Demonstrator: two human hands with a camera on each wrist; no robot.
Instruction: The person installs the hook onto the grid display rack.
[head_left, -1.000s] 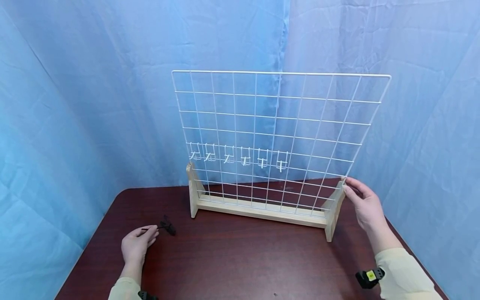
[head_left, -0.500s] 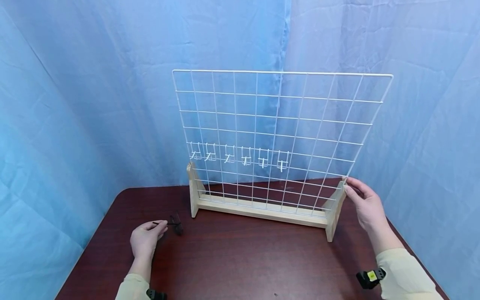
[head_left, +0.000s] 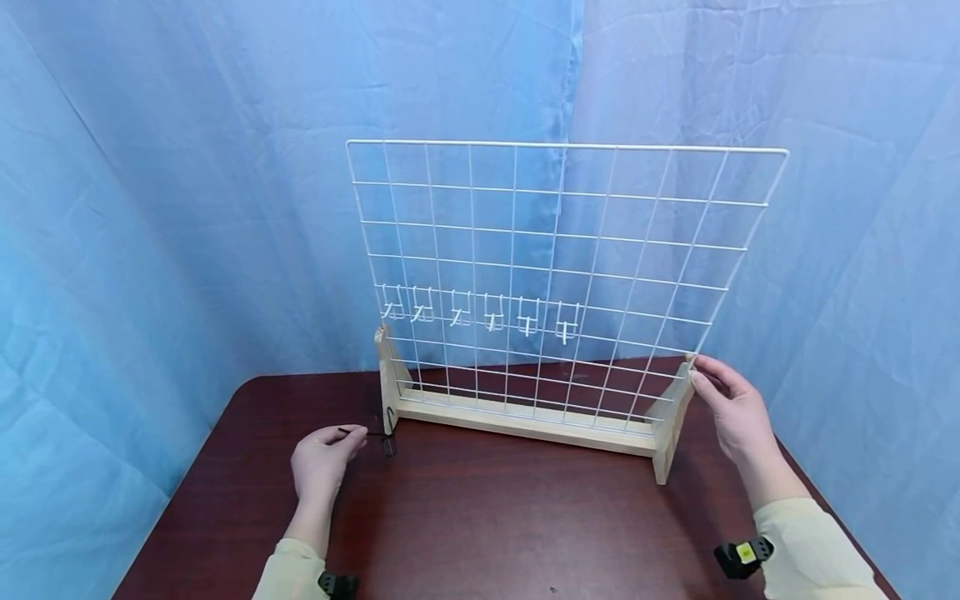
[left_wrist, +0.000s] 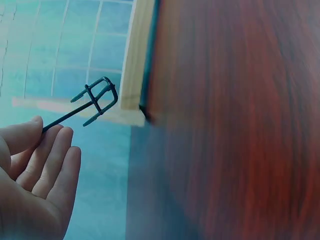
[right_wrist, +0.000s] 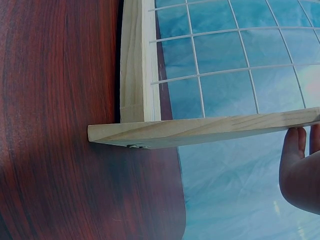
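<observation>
Between thumb and fingers, my left hand [head_left: 318, 471] pinches the straight stem of a black wire hook [left_wrist: 95, 102]. Its U-shaped back end with crossbars points away from the hand. In the head view, that end overlaps the foot of the left upright of a wooden stand [head_left: 525, 423]. A white wire grid panel [head_left: 570, 147] stands upright in this base. Several white hooks [head_left: 527, 325] hang in a row on the grid's left and middle part. My right hand [head_left: 735, 417] grips the top of the stand's right upright [right_wrist: 200, 130], thumb and fingertips at its edge.
The stand rests on a dark red wood-grain table [head_left: 480, 517] with rounded back corners. Blue cloth curtains [head_left: 225, 208] surround the table at the back and sides. A black camera [head_left: 738, 557] sits on the right wrist.
My left hand has moved right and slightly away from the body, carrying the black hook from open table up to the stand's left foot. The right hand keeps its grip in place.
</observation>
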